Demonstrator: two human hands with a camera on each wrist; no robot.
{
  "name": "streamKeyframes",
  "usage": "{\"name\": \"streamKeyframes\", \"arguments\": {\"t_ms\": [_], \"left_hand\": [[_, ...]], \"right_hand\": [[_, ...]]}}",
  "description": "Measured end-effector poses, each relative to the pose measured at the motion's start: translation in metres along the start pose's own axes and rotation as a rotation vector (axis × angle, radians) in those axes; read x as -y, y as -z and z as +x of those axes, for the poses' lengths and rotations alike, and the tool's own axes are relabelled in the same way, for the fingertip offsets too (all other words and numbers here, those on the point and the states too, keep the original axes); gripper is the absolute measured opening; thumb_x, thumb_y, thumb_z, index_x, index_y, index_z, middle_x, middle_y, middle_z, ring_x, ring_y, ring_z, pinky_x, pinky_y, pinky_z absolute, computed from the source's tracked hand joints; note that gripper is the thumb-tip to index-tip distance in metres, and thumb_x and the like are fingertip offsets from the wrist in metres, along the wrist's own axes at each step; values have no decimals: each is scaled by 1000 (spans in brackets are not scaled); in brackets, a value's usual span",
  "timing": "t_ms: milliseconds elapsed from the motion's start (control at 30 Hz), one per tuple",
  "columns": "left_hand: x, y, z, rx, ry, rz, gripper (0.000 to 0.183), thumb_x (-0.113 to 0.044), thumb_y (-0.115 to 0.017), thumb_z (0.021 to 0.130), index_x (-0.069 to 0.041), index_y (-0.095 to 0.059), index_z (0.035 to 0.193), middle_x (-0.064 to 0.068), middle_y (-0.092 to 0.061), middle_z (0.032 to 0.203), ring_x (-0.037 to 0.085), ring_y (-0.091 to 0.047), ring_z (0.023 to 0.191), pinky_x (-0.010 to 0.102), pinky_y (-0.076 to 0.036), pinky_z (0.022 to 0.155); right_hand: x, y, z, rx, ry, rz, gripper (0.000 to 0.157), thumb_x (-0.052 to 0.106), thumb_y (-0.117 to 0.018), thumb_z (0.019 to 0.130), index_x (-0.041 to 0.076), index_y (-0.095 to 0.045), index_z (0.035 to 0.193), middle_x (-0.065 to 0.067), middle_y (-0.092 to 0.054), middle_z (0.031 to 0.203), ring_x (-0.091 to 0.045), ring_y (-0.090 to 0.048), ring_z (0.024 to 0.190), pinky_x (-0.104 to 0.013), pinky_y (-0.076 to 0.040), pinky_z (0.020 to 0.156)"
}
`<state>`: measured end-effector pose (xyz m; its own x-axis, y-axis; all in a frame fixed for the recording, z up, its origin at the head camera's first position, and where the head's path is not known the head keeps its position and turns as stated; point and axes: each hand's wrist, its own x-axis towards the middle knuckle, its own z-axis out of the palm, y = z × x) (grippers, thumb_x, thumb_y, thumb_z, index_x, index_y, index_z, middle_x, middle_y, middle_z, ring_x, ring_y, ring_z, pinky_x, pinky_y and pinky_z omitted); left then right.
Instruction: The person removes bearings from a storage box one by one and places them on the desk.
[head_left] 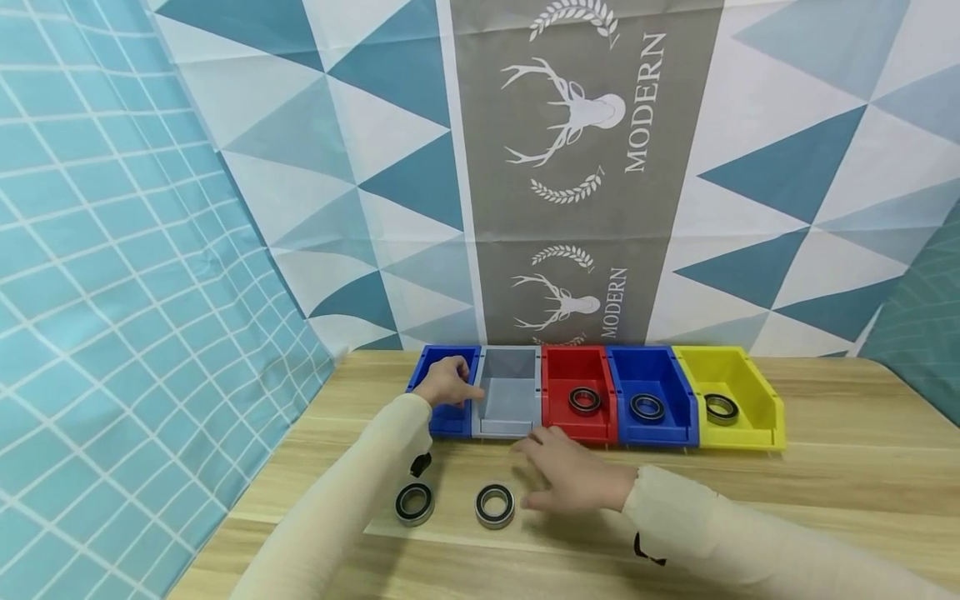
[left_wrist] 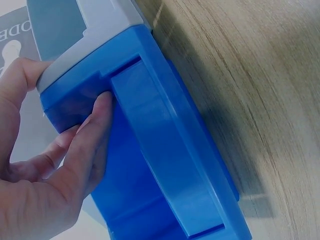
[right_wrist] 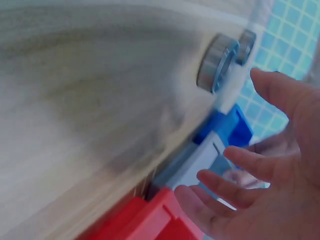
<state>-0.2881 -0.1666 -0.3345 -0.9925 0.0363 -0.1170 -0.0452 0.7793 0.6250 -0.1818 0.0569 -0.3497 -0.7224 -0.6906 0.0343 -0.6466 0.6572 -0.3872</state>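
My left hand (head_left: 447,383) is at the leftmost blue bin (left_wrist: 145,165). In the left wrist view its fingers reach inside that bin, while the thumb lies on the grey bin's (left_wrist: 107,15) side, so the adjoining walls are pinched between them. My right hand (head_left: 573,475), spread and holding nothing, hovers over the table in front of the grey and red bins. Closest to it is a ball bearing (head_left: 477,507), silver with a black seal; the fingers look apart from it. Another bearing (head_left: 398,504) lies farther left, by the left forearm.
The bins stand side by side along the wall. One bearing each sits in the red bin (head_left: 555,427), the right blue bin (head_left: 652,436) and the yellow bin (head_left: 750,439). The wooden table (head_left: 847,517) extends to the right. Patterned cloth (head_left: 405,167) hangs behind.
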Motion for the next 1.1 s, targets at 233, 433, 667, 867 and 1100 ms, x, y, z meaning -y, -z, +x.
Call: {"name": "streamKeyframes", "arguments": {"t_ms": [233, 433, 667, 867, 1100], "left_hand": [[1, 0, 3, 4, -7, -3, 35, -18, -79, 77, -10, -45, 82, 4, -49, 75, 17, -65, 62, 30, -56, 68], [0, -1, 2, 2, -11, -2, 35, -18, -78, 77, -10, -44, 81, 3, -48, 73, 16, -66, 62, 27, -53, 65], [-1, -2, -2, 6, -21, 6, 36, -18, -78, 77, -10, -44, 81, 3, -48, 73, 18, -67, 63, 28, -53, 65], [1, 0, 0, 7, -16, -3, 36, -18, -79, 77, -10, -44, 81, 3, -47, 74, 18, -66, 63, 29, -55, 66], [-1, 1, 1, 19, -26, -2, 37, -17, -79, 77, -9, -43, 80, 3, -43, 73, 18, -64, 64, 32, -58, 68]], "right_hand": [[-18, 16, 2, -136, -73, 1, 73, 36, -79, 78, 6, -49, 137, -13, -52, 131, -26, -48, 119, -46, -51, 95], [-39, 28, 3, -243, -158, -39, 75, 37, -80, 76, 7, -48, 138, -14, -50, 135, -32, -46, 124, -47, -53, 92], [-67, 39, 3, -327, -245, -26, 77, 35, -77, 79, 2, -42, 140, -23, -43, 138, -41, -40, 127, -55, -50, 94], [-86, 46, 3, -352, -338, 28, 82, 31, -74, 83, -5, -31, 143, -30, -41, 136, -47, -39, 125, -58, -49, 93], [-104, 51, -1, -288, -450, 179, 87, 33, -66, 89, -12, -18, 146, -36, -30, 147, -52, -33, 134, -61, -38, 104]]}}
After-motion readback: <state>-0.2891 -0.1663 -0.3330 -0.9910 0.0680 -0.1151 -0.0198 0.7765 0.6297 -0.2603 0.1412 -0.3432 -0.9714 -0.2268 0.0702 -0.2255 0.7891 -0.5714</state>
